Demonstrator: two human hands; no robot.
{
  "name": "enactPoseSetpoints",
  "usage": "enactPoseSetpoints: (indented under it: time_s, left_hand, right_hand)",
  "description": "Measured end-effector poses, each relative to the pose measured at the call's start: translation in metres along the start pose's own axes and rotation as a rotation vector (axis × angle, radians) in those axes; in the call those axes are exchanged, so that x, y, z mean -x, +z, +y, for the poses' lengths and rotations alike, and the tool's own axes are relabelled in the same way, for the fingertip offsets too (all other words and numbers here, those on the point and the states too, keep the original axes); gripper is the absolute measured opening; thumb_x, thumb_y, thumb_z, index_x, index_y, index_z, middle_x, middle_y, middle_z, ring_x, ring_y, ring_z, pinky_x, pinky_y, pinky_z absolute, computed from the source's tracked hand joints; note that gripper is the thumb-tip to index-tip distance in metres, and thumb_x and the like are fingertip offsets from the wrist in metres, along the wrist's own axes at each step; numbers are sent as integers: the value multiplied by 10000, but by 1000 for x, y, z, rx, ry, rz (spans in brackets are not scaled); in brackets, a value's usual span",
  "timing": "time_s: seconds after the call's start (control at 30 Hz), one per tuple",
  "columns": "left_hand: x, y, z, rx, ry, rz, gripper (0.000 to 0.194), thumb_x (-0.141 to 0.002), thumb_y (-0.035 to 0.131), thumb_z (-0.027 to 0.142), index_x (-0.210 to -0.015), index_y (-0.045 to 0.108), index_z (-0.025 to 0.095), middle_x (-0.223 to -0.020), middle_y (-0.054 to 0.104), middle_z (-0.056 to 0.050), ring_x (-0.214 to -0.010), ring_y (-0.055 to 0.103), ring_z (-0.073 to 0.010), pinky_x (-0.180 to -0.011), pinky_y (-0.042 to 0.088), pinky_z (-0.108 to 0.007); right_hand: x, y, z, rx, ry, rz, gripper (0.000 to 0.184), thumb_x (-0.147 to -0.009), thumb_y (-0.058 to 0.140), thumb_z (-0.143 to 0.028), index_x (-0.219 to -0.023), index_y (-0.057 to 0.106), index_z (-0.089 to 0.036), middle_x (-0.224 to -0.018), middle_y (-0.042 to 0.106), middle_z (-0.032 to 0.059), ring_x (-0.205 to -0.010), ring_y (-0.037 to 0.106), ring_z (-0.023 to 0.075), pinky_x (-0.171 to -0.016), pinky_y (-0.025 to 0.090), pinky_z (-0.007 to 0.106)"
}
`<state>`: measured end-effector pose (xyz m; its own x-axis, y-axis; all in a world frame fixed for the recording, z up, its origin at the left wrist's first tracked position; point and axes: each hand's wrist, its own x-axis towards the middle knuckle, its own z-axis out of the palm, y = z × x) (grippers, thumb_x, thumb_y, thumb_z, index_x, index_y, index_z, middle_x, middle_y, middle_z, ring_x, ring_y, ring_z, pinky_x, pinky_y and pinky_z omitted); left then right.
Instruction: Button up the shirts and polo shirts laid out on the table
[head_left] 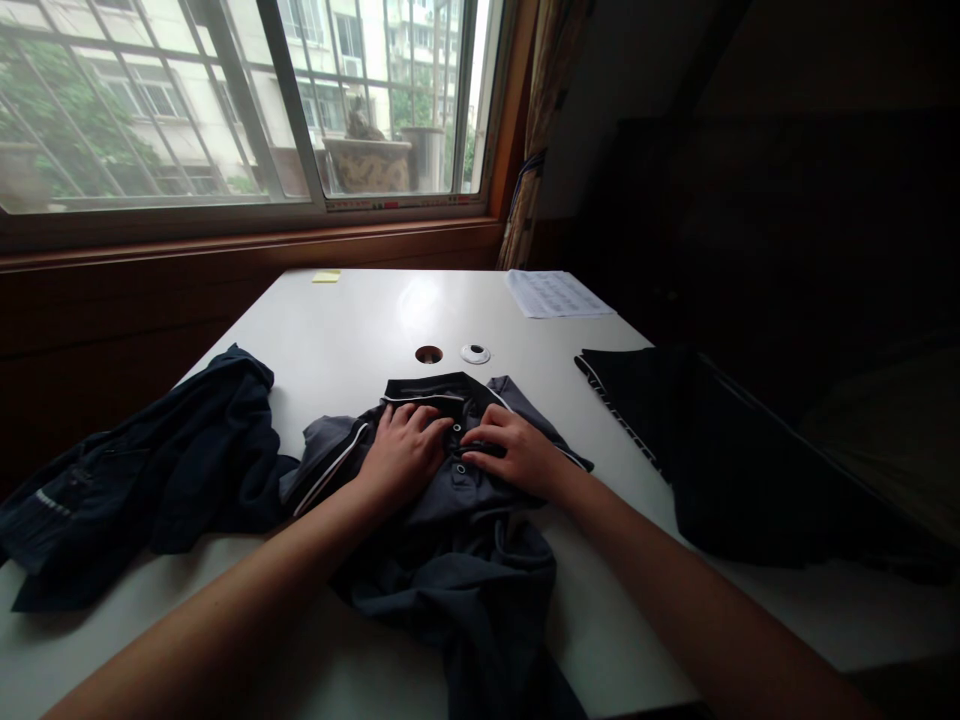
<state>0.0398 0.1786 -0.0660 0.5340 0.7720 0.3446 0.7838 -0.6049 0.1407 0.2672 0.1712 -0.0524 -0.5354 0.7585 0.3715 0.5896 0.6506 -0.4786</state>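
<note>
Shirt (472, 585) lengthwise from camera, collar (426, 387) toward window (375, 100)

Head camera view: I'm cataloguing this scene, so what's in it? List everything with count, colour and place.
Button-up shirt: one, grey-blue with black and white trim, centre
Left garment: one, navy
Right garment: one, near-black, light edging
Table: one, white, beneath
Round hole: one, brown-edged, mid-table
Round cap: one, white, right of hole
Note: one, yellow, far left edge
Printed paper: at least one, white, far right
Window: one, grey frame, behind
Planter: at least one, brown, outside
Curtain: one, patterned tan, beside window
Left hand, right hand: bare, fingers on shirt
</note>
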Motion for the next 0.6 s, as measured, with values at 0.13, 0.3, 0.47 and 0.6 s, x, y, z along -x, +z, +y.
enactPoseSetpoints:
  time_s: [0.13,0.3,0.47,0.6]
  left_hand:
    - [0,1,-1,4,3,5,360,-924,563,248,-1281,609,264,-1291,604,-80,-1196,480,-302,-1054,363,-519]
    - [0,0,0,2,4,9,350,-928,564,258,-1275,613,269,-1288,603,-79,-1194,483,-297,-1068,348,-518]
    - [-1,0,0,-6,5,-11,362,-934,551,256,-1292,604,273,-1303,601,-80,-1213,482,-300,-1069,346,-520]
    - [0,1,0,-18,5,-22,380,-926,565,262,-1305,596,267,-1328,592,-88,-1240,471,-309,-1089,321,-543]
  right_hand:
    - [-2,6,-3,42,9,52,105,-863,729,-298,-945,743,-234,-911,558,30,-861,599,178,-874,512,352]
    - [-4,9,-5,77,-12,68,99,-834,733,-188,-926,731,-226,-921,576,32,-888,605,189,-925,489,390]
    - [-4,8,-4,93,-48,49,101,-836,723,-164,-922,724,-217,-932,588,38,-902,600,193,-949,471,400]
    - [-4,7,-3,122,-116,43,82,-869,682,-165,-921,719,-217,-916,595,39,-882,600,191,-951,464,407]
